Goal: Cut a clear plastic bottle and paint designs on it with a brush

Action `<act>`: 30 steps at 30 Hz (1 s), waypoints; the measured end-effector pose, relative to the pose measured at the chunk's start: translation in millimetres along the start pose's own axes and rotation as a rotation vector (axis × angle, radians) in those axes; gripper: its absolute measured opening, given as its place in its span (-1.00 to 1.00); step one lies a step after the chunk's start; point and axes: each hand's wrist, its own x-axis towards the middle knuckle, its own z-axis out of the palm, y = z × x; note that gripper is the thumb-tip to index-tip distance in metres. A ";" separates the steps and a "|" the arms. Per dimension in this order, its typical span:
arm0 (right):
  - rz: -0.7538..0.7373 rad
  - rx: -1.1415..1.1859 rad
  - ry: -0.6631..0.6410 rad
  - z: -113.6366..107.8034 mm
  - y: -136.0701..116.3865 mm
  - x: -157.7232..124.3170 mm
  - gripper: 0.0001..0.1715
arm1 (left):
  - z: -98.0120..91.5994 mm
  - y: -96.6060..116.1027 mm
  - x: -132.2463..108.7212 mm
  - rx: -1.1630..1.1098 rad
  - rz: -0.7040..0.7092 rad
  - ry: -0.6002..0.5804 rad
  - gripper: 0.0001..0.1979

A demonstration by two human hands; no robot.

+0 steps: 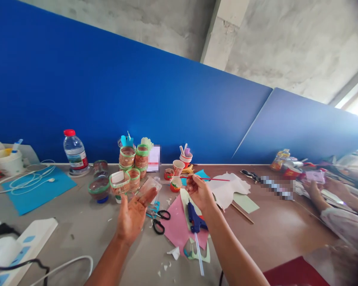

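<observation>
My right hand (200, 192) pinches a thin red stick (217, 180), held nearly level above the table. My left hand (133, 216) is open, palm turned up, fingers stretched toward a clear plastic piece (151, 186); I cannot tell whether they touch. Black-handled scissors (158, 227) lie between the hands. Below my right hand, a blue glue gun (193, 217) with a clear glue stick rests on pink paper (173, 222). A small red-and-white paper cup (176, 185) stands just beyond the stick. Left of it are stacked cups with green rims (127, 157) and a white-sided cup (119, 183).
A water bottle (74, 153) stands by the blue partition (113, 91). At left are a power strip (32, 240), blue paper (32, 194) and white cables. White paper (228, 186) and a wooden stick (242, 213) lie right. Another person's hands (314, 193) hold something at far right.
</observation>
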 end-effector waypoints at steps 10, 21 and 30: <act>-0.077 0.076 -0.048 18.6 22.1 -27.5 -0.81 | -1.5 -2.8 1.2 0.149 0.075 -0.004 -0.22; -0.064 0.066 0.039 11.0 32.0 -28.3 -0.79 | -2.7 -19.3 -2.8 0.350 0.191 -0.041 -0.30; -0.029 0.059 0.025 15.5 34.3 -30.1 -0.76 | -7.3 -20.6 -6.1 0.314 0.157 -0.027 -0.47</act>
